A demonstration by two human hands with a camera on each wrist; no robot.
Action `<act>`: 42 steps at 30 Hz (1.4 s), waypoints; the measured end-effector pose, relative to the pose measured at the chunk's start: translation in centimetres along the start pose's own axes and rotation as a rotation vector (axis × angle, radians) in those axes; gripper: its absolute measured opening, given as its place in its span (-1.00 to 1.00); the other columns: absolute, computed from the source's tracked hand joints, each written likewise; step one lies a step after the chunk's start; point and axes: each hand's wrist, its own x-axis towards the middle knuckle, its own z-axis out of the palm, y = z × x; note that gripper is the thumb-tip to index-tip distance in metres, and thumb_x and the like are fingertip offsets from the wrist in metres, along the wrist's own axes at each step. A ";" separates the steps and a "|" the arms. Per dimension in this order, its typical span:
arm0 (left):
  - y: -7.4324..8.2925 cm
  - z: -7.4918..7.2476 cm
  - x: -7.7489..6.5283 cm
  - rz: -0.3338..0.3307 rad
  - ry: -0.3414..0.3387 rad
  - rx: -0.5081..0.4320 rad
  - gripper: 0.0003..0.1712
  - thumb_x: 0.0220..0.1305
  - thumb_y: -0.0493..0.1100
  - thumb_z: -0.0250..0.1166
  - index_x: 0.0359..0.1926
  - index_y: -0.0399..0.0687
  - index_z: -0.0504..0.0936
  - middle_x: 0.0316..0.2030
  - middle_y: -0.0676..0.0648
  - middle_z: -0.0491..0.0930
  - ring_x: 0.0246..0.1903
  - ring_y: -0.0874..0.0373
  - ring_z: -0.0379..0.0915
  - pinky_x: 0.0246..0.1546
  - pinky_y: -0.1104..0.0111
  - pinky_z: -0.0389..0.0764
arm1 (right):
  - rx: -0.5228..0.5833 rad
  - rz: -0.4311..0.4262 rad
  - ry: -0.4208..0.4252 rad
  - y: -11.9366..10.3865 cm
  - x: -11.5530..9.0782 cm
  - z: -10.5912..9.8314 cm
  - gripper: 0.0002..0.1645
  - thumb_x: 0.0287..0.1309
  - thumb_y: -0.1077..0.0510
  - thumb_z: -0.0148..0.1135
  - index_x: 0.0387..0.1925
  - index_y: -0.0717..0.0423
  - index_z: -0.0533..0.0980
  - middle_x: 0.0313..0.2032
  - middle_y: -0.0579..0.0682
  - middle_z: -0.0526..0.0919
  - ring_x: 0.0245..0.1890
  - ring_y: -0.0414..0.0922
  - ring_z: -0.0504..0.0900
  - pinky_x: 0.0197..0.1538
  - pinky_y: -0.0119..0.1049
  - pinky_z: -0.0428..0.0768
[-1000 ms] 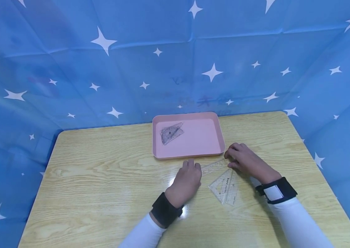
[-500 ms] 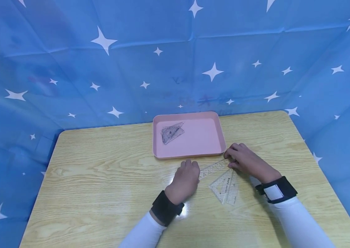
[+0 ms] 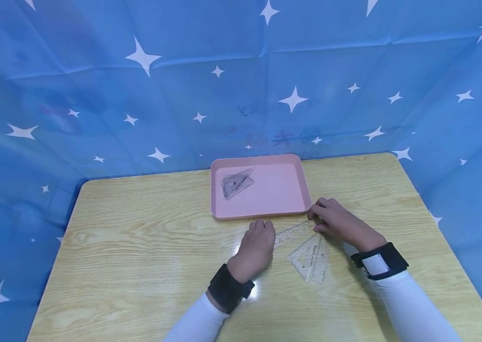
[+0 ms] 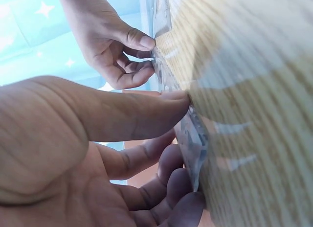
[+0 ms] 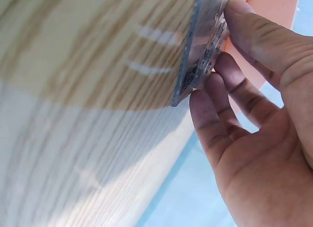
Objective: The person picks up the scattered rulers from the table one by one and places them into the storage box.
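Note:
A clear plastic ruler (image 3: 293, 232) with cut-out shapes lies slanted just in front of the pink tray, close over the table. My left hand (image 3: 254, 249) pinches its left end between thumb and fingers, as the ruler (image 4: 191, 139) shows in the left wrist view. At the other end, my right hand (image 3: 336, 223) holds it with the thumb on one long edge and fingertips along the opposite one. Just below the ruler, a clear set square (image 3: 305, 256) lies partly overlapped with another clear, narrow triangular piece (image 3: 320, 263); their upper tips reach toward the right hand.
The shallow pink tray (image 3: 279, 190) stands at the back of the wood-grain table (image 3: 138, 247). A small pile of clear drawing pieces (image 3: 236, 183) rests in its left part. A blue star-patterned curtain (image 3: 206, 95) hangs behind the table.
My left hand has shifted slightly left and down, and more of the ruler's cut-out shapes show between the hands. The right hand stays nearly still.

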 end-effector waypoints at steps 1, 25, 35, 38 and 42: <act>0.0 0.0 0.0 0.003 0.002 -0.002 -0.78 0.21 -0.50 0.24 -0.25 -0.18 0.42 -0.26 -0.12 0.39 -0.29 0.07 0.24 -0.43 0.33 0.33 | -0.001 0.004 -0.002 0.0 0.0 0.0 -0.69 0.09 0.24 0.53 -0.14 0.09 0.60 -0.22 -0.06 0.56 -0.22 -0.09 0.43 -0.11 -0.13 0.46; 0.0 -0.2 0.0 -0.001 -0.074 -0.037 -0.71 0.11 -0.56 0.24 -0.19 -0.22 0.44 -0.26 -0.10 0.34 -0.26 0.06 0.22 -0.41 0.35 0.33 | 0.019 0.022 0.000 0.1 0.0 0.2 -0.70 0.08 0.25 0.53 -0.16 0.08 0.60 -0.22 -0.05 0.57 -0.22 -0.08 0.43 -0.10 -0.12 0.45; -0.2 -0.3 -0.1 0.067 -0.057 -0.026 -0.58 0.11 -0.54 0.26 -0.03 -0.21 0.40 -0.23 -0.08 0.36 -0.26 0.07 0.27 -0.48 0.37 0.34 | 0.023 0.028 0.012 -0.1 0.1 0.3 -0.69 0.06 0.25 0.54 -0.18 0.09 0.59 -0.22 -0.06 0.58 -0.20 -0.06 0.46 -0.09 -0.09 0.48; -0.2 -0.3 -0.2 0.080 -0.045 -0.030 -0.63 0.19 -0.46 0.29 -0.02 -0.19 0.40 -0.21 -0.10 0.39 -0.25 0.05 0.30 -0.47 0.36 0.36 | 0.019 0.042 0.006 -0.2 0.0 0.2 -0.70 0.08 0.24 0.54 -0.17 0.09 0.59 -0.21 -0.06 0.59 -0.17 -0.05 0.48 -0.06 -0.07 0.50; -0.2 -0.2 -0.4 0.094 -0.034 -0.038 -0.63 0.27 -0.26 0.41 0.01 -0.15 0.44 -0.15 -0.12 0.44 -0.20 0.04 0.35 -0.43 0.36 0.39 | 0.010 0.050 0.007 -0.3 -0.1 0.2 -0.70 0.09 0.24 0.53 -0.17 0.08 0.59 -0.20 -0.06 0.61 -0.15 -0.03 0.50 -0.05 -0.05 0.51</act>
